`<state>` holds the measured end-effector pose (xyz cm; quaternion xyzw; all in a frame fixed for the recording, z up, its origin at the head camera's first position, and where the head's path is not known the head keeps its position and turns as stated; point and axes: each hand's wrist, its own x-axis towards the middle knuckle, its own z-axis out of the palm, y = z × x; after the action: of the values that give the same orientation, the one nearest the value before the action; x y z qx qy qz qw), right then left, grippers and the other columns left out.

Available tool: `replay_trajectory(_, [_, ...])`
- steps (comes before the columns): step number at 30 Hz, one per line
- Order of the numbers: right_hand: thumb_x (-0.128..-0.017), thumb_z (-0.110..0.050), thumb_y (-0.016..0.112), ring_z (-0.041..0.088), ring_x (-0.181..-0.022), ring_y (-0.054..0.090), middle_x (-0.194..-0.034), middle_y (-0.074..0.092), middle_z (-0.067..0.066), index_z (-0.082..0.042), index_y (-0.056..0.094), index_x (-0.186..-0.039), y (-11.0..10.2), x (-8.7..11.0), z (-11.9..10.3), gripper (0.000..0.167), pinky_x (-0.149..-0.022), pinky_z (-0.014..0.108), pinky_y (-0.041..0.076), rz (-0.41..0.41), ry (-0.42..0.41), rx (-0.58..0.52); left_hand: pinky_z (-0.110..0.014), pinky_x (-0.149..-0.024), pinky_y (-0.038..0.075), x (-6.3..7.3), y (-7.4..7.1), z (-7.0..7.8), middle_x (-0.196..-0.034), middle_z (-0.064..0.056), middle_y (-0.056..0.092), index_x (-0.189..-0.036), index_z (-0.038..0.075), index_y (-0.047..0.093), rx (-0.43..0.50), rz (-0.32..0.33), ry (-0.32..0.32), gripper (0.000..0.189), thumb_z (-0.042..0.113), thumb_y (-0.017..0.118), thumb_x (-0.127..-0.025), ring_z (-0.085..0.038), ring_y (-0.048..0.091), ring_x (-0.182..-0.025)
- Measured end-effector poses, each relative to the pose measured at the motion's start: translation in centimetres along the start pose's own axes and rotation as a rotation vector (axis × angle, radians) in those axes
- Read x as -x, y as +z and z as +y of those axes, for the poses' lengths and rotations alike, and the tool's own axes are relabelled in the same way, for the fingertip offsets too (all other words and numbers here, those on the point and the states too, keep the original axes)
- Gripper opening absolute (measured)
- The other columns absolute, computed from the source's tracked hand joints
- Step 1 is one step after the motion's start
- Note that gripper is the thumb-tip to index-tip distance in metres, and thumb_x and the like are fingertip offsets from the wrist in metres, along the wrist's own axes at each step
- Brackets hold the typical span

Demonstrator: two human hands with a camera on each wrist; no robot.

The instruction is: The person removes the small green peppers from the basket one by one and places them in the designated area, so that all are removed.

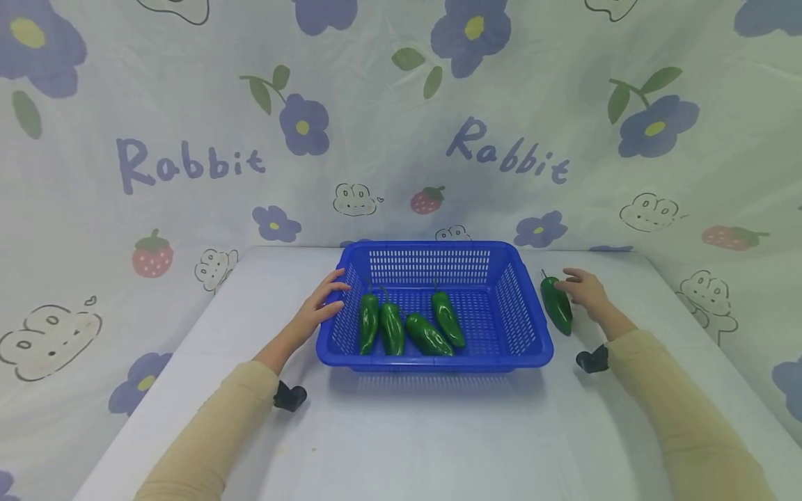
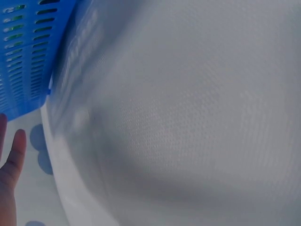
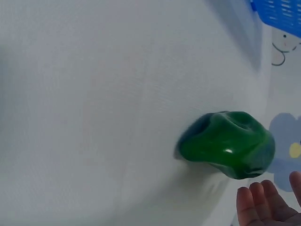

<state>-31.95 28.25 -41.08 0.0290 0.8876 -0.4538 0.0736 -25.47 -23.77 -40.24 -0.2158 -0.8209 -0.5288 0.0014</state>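
A blue plastic basket (image 1: 438, 360) stands on the white table with several green peppers (image 1: 392, 327) lying in its left and middle part. My left hand (image 1: 318, 306) is at the basket's left side, its spread fingers reaching over the rim. In the left wrist view the fingers (image 2: 15, 155) show just below the basket's slotted wall (image 2: 28, 61). Outside the basket, on its right, lies one more green pepper (image 1: 556, 305). Loosely bent, the fingers of my right hand (image 1: 585, 292) are right at its upper end. The right wrist view shows those fingertips (image 3: 268, 190) beside the pepper (image 3: 230, 146).
Behind the table hangs a white cloth (image 1: 376, 139) printed with purple flowers, strawberries, rabbits and lettering. Black wrist-worn devices (image 1: 290, 396) stick out at both sleeve cuffs. White tabletop (image 1: 438, 445) stretches in front of the basket.
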Motion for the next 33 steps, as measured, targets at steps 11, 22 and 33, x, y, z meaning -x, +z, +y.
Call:
replay_trajectory(11, [-0.094,-0.024,0.047,0.048,-0.127,0.030,-0.140,0.023,0.036,0.006,0.013,-0.142,-1.1,1.0,-2.9,0.066,-0.098,0.054,0.036,-0.035,-0.080,-0.049,-0.066,-0.103,0.013,-0.1,-0.1,-1.0,-0.152,-0.013,0.011,-0.125,-0.001,0.044,-0.002,-0.005,0.014,0.037,0.010,0.043,-0.090,-0.037,0.004,-0.139])
replay_trajectory(22, [-0.092,-0.028,0.050,0.045,-0.129,0.030,-0.142,0.024,0.032,0.001,0.013,-0.144,-1.0,2.8,-6.3,0.070,-0.099,0.053,0.035,-0.056,-0.109,-0.047,-0.067,-0.102,0.014,0.7,0.3,2.7,-0.148,-0.027,0.011,-0.122,-0.011,0.041,-0.019,-0.007,0.009,0.036,0.003,0.040,-0.089,-0.046,0.005,-0.136])
replay_trajectory(33, [-0.090,-0.026,0.055,0.045,-0.125,0.036,-0.141,0.031,0.028,-0.003,0.019,-0.144,-0.1,5.3,-10.9,0.069,-0.098,0.054,0.036,-0.064,-0.182,0.060,-0.067,-0.101,0.015,0.5,0.0,2.2,-0.150,-0.022,0.011,-0.124,-0.009,0.041,-0.014,-0.019,0.003,0.037,0.005,0.041,-0.090,-0.042,0.004,-0.138])
